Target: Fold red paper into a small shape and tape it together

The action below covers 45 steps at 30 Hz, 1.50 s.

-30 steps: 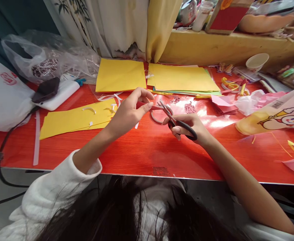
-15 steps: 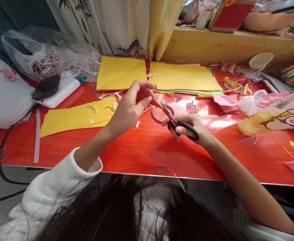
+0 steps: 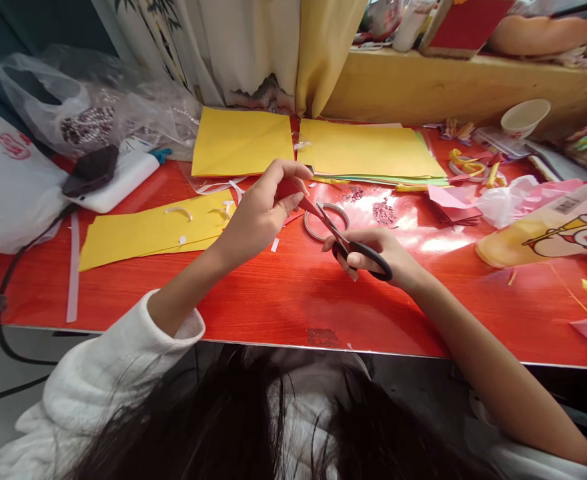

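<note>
My left hand (image 3: 268, 203) is raised over the red table, its thumb and fingers pinching a small piece of red paper (image 3: 309, 204). Much of that paper is hidden by the fingers. In my right hand (image 3: 373, 250) is a pair of scissors (image 3: 341, 240) with black handles, thumb and fingers through the loops. The blades point up and left and meet the edge of the red paper. Behind the blades a roll of tape (image 3: 307, 229) lies on the table. Yellow paper strips (image 3: 138, 233) lie left of my left hand, with white scraps on them.
Stacks of yellow paper (image 3: 246, 143) lie at the back. A tilted drink cup (image 3: 548, 227), pink paper (image 3: 453, 200) and a white paper cup (image 3: 526, 120) stand at the right. Plastic bags (image 3: 16, 180), a phone (image 3: 91, 172) and a black cable (image 3: 18, 267) are at the left.
The scissors and my right hand have shifted slightly left, and the blades sit closer together on the red paper. My left hand stays nearly still.
</note>
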{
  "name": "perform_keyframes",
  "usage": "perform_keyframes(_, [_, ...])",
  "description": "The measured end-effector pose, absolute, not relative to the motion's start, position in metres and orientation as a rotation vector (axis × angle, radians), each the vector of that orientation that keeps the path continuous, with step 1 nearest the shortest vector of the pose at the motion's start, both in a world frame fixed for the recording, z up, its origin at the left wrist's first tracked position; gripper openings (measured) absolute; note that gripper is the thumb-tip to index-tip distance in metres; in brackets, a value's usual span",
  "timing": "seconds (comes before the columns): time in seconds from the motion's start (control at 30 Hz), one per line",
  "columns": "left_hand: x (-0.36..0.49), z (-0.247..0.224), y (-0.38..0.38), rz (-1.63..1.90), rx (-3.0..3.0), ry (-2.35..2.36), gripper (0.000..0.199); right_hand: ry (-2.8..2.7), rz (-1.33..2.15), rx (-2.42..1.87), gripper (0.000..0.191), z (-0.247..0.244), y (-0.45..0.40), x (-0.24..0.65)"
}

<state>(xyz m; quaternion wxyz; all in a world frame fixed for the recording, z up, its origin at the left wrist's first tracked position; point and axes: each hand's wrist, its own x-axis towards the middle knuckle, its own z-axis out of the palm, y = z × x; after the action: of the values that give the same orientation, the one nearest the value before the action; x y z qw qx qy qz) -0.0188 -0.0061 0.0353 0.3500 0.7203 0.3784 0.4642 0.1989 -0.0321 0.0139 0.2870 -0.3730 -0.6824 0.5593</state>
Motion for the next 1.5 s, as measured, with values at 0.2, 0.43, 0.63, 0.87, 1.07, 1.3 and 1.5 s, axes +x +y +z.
perform_keyframes(0.2, [-0.0196, 0.0361, -0.0058, 1.196, 1.856, 1.019, 0.016, -1.812, 1.477, -0.987, 0.04, 0.0117, -0.0316, 0.1985])
perform_keyframes(0.43, [-0.02, 0.0363, -0.005, 1.187, 1.86, 1.034, 0.016, -1.791, 1.469, -0.983, 0.037, 0.0111, -0.0315, 0.1983])
perform_keyframes(0.63, [-0.02, 0.0361, -0.0049, 1.188, 1.861, 1.008, 0.016, -1.777, 1.479, -0.993, 0.036, 0.0109, -0.0322, 0.2001])
perform_keyframes(0.87, [-0.0201, 0.0365, -0.005, 1.195, 1.854, 1.024, 0.015, -1.751, 1.483, -1.008, 0.031, 0.0103, -0.0334, 0.1976])
perform_keyframes(1.07, [-0.0197, 0.0374, -0.0044, 1.197, 1.82, 1.035, 0.012, -1.734, 1.476, -1.048, 0.032, 0.0103, -0.0347, 0.1962])
perform_keyframes(1.3, [-0.0202, 0.0361, -0.0029, 1.182, 1.817, 1.035, 0.008, -1.713, 1.474, -1.053, 0.027, 0.0103, -0.0358, 0.1923])
perform_keyframes(1.5, [-0.0205, 0.0368, -0.0028, 1.189, 1.831, 1.042, 0.008, -1.725, 1.48, -1.012, 0.023, 0.0104, -0.0365, 0.1917])
